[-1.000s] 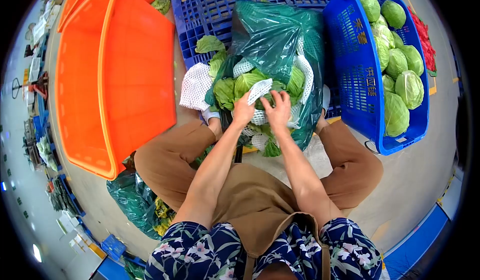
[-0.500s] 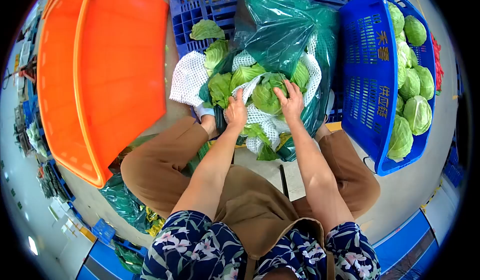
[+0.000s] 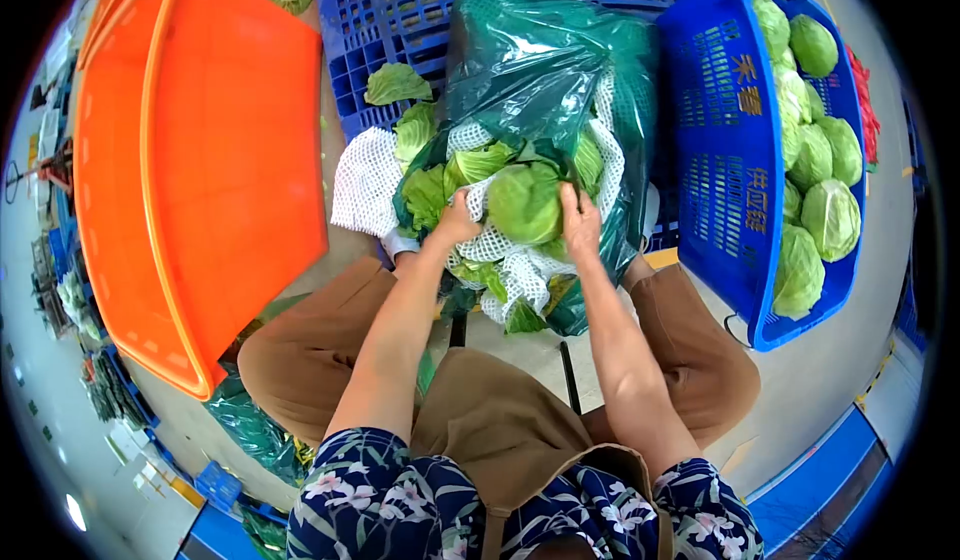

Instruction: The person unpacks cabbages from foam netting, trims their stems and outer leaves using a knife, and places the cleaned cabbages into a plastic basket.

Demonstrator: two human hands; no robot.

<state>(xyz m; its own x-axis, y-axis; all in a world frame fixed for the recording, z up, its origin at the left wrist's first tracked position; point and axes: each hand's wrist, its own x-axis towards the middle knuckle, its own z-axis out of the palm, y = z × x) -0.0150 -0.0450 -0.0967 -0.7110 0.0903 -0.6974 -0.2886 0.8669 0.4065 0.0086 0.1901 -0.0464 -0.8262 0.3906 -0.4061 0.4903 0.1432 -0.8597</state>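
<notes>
Cabbage (image 3: 524, 203) is held between the two hands at the mouth of a green bag (image 3: 540, 70), its upper face bared of netting. By the left hand (image 3: 458, 222), white foam net (image 3: 478, 198) is grasped close against the cabbage's side; the right hand (image 3: 580, 225) is pressed to the opposite side, its fingers partly bent, neither clenched nor released. To the right of the right hand, a good number of cabbages, none seen in netting, are held in a blue basket (image 3: 722, 175); that share can be judged done. Just beyond the hands, more leafy heads (image 3: 478, 163) are seen among netting in the bag, so some are judged left; how many is hidden by the plastic. Left of the left hand, a net sleeve (image 3: 365, 182) is laid aside, and beyond it a loose leaf (image 3: 397, 83) is seen on the blue pallet (image 3: 350, 95).
</notes>
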